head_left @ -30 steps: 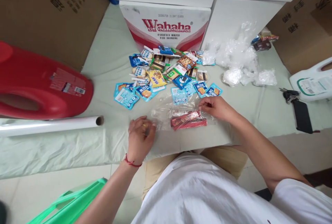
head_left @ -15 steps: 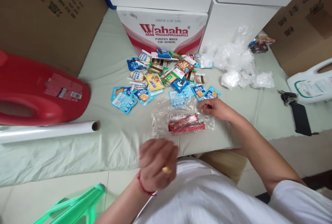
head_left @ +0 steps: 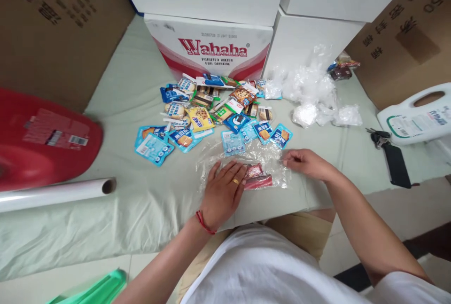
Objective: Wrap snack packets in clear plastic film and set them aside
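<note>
Crinkled clear plastic is spread near the front of the table; whether it is a bag or loose film I cannot tell. Red-wrapped snack bars lie with it. My left hand rests flat on the plastic and the left end of the bars, fingers stretched out. At the plastic's right edge, my right hand is closed in a pinch on it. Just beyond lie pale-blue snack packets, with a pile of small wrapped biscuits behind them.
A Wahaha water carton stands behind the pile. Clear plastic bundles lie at the back right, near keys and a black case and a white jug. A red jug and a white roll occupy the left.
My left hand has come forward from above the table edge and flattened onto the plastic and bars. My right hand stays pinched at the plastic's right edge. The view has shifted slightly.
</note>
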Tool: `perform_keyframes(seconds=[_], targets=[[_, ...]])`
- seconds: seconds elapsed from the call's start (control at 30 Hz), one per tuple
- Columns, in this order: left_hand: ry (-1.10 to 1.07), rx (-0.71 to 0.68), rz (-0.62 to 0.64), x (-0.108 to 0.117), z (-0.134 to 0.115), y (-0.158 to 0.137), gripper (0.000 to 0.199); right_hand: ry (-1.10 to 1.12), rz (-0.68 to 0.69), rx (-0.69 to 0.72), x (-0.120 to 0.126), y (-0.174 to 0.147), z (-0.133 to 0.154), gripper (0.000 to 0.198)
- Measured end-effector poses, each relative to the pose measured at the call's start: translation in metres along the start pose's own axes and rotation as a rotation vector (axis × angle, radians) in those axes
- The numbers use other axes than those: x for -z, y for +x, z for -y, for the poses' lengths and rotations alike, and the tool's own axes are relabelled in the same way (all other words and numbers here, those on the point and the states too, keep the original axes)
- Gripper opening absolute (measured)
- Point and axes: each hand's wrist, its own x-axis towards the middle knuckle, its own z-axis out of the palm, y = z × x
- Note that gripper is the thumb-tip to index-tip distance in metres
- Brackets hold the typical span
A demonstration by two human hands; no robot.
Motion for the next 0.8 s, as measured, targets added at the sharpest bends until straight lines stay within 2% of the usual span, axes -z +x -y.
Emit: perform_keyframes(seconds=[0.1, 0.23, 0.3, 0.4, 0.5, 0.57, 0.67, 0.8], targets=[[-0.027, -0.033, -0.012, -0.003, 0.005, 0.004, 0.035, -0.185, -0.161, 0.102, 0.002, 0.013, 0.02, 0.034], [-0.067, -0.097, -0.044, -0.004, 0.014, 0.008, 0.033, -0.451, -0.182, 0.342, -0.021, 0.05, 0.057, 0.025], [-0.068, -0.121, -0.057, -0.004, 0.016, 0.008, 0.032, -0.588, -0.177, 0.327, -0.037, 0.069, 0.073, 0.032], [-0.029, -0.141, -0.075, -0.002, 0.015, 0.008, 0.031, -0.737, -0.113, 0.22, -0.053, 0.091, 0.087, 0.042], [0.07, -0.101, -0.108, 0.001, 0.009, 0.007, 0.029, -0.81, -0.013, 0.258, -0.054, 0.104, 0.094, 0.018], [0.12, -0.06, -0.109, 0.004, 0.005, 0.007, 0.027, -0.808, 0.039, 0.36, -0.049, 0.106, 0.097, 0.009], [0.153, -0.039, -0.052, 0.009, 0.0, 0.011, 0.025, -0.748, 0.087, 0.479, -0.043, 0.099, 0.104, 0.009], [0.192, -0.046, -0.007, 0.012, -0.003, 0.014, 0.023, -0.717, 0.095, 0.532, -0.047, 0.065, 0.114, 0.012]])
